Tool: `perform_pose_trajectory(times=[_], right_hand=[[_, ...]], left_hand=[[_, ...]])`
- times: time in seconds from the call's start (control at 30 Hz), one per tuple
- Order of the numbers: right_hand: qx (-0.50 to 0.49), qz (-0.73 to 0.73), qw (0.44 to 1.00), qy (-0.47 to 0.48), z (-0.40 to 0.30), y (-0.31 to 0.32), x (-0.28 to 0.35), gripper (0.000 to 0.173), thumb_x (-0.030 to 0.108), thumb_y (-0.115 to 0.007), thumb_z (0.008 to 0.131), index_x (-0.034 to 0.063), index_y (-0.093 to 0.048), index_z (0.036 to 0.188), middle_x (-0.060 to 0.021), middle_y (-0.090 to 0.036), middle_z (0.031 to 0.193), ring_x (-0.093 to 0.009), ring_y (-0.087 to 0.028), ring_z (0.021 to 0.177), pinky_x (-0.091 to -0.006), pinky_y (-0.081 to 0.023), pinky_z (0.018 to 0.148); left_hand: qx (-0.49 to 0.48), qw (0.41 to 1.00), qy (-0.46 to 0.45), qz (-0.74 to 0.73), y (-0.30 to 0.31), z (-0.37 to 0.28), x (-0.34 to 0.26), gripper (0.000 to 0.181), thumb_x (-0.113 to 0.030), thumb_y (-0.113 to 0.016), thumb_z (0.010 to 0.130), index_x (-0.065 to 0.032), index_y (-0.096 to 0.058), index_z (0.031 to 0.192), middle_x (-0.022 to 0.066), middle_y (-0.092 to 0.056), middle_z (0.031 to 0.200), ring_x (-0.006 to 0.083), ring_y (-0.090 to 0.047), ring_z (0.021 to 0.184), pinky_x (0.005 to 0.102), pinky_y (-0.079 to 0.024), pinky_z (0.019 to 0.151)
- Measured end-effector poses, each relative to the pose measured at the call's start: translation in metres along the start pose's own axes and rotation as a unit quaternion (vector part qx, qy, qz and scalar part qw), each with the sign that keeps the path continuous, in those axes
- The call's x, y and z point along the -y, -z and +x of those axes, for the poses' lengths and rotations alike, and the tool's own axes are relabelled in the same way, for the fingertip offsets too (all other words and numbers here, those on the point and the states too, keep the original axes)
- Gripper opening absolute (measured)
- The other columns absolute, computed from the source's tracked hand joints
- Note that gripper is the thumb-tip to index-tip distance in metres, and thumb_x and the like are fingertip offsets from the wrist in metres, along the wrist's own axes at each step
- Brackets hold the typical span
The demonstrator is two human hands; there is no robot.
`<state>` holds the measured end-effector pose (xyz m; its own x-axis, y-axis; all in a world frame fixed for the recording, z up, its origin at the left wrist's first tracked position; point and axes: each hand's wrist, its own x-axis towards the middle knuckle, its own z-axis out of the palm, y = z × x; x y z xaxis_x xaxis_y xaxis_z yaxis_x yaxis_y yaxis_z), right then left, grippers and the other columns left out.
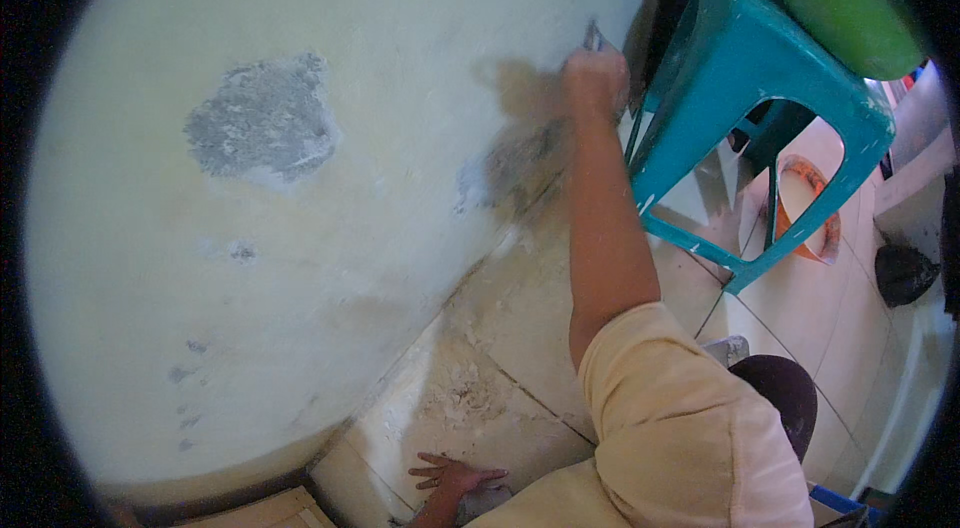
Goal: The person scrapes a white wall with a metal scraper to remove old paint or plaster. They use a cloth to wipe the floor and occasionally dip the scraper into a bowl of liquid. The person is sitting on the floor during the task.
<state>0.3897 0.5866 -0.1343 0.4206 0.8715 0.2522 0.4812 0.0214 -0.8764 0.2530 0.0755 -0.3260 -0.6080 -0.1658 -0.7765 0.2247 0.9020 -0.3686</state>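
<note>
My right hand (596, 74) is closed around a small hand tool (592, 37), possibly a scraper. Only its narrow metal end shows, against the pale painted wall (405, 78); its handle is hidden in my fist. Below the fist, a dark bare patch (517, 160) lies low on the wall, partly in my arm's shadow. A larger grey patch (262, 119) of exposed plaster is farther left. My left hand (456, 474), fingers spread and holding nothing, is low over the tiled floor (525, 348); whether it presses on the tiles I cannot tell.
A teal plastic stool (787, 40) stands close right of my forearm, with a green object (847, 3) on top. Behind its legs is an orange container (829, 239) of pale material. Crumbled debris (472, 393) lies on the floor. A black bag-like object (904, 274) is farther right.
</note>
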Motion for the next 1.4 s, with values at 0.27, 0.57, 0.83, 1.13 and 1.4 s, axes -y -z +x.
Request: perform_pose_trajectory(times=[0.27, 0.57, 0.83, 1.13, 1.4], right_hand=[[0.063, -0.093, 0.971, -0.212, 0.012, -0.121, -0.177, 0.037, 0.023, -0.055, 0.077, -0.0007, -0.061, 0.105, -0.0206, -0.059, 0.112, -0.035, -0.056, 0.105, -0.0419, -0.044, 0.089], [0.056, -0.096, 0.973, -0.2, 0.073, -0.098, -0.203, 0.034, 0.022, -0.052, 0.078, -0.0018, -0.062, 0.1, -0.0223, -0.063, 0.099, -0.037, -0.06, 0.095, -0.0453, -0.047, 0.081], [0.085, -0.123, 0.987, -0.063, -0.103, -0.072, -0.088, 0.032, 0.02, -0.054, 0.076, -0.0032, -0.063, 0.096, -0.0242, -0.063, 0.098, -0.038, -0.061, 0.092, -0.0455, -0.048, 0.079], [0.202, -0.068, 0.973, -0.092, -0.048, -0.099, -0.2, 0.036, 0.024, -0.057, 0.075, -0.008, -0.062, 0.09, -0.0285, -0.062, 0.086, -0.043, -0.061, 0.085, -0.0438, -0.048, 0.076], [0.237, -0.09, 0.964, -0.081, -0.087, -0.088, -0.172, 0.031, 0.023, -0.059, 0.072, -0.0044, -0.061, 0.085, -0.0264, -0.062, 0.082, -0.041, -0.061, 0.082, -0.0434, -0.047, 0.075]], left_hand=[[0.008, 0.999, 0.043, 0.017, -0.015, 0.029, 0.005, 0.165, -0.059, -0.086, 0.034, 0.004, 0.035, 0.127, 0.0392, 0.029, 0.133, 0.0582, 0.011, 0.127, 0.0649, -0.01, 0.103], [0.015, 0.999, 0.016, 0.025, -0.005, 0.012, -0.009, 0.165, -0.058, -0.086, 0.035, 0.0049, 0.036, 0.126, 0.0403, 0.031, 0.131, 0.0588, 0.012, 0.126, 0.0661, -0.009, 0.102], [0.016, 0.999, 0.039, 0.027, -0.01, 0.027, 0.007, 0.165, -0.061, -0.085, 0.034, 0.0039, 0.036, 0.126, 0.0397, 0.032, 0.131, 0.0605, 0.014, 0.125, 0.0681, -0.01, 0.1], [-0.004, 0.995, -0.028, 0.09, -0.015, 0.027, 0.003, 0.164, -0.061, -0.084, 0.036, 0.0029, 0.036, 0.127, 0.0387, 0.032, 0.132, 0.0609, 0.014, 0.125, 0.0686, -0.009, 0.1], [-0.012, 0.995, -0.019, 0.097, -0.019, 0.021, -0.001, 0.164, -0.06, -0.085, 0.036, 0.0034, 0.035, 0.127, 0.0397, 0.032, 0.131, 0.0599, 0.014, 0.125, 0.0664, -0.009, 0.102]])
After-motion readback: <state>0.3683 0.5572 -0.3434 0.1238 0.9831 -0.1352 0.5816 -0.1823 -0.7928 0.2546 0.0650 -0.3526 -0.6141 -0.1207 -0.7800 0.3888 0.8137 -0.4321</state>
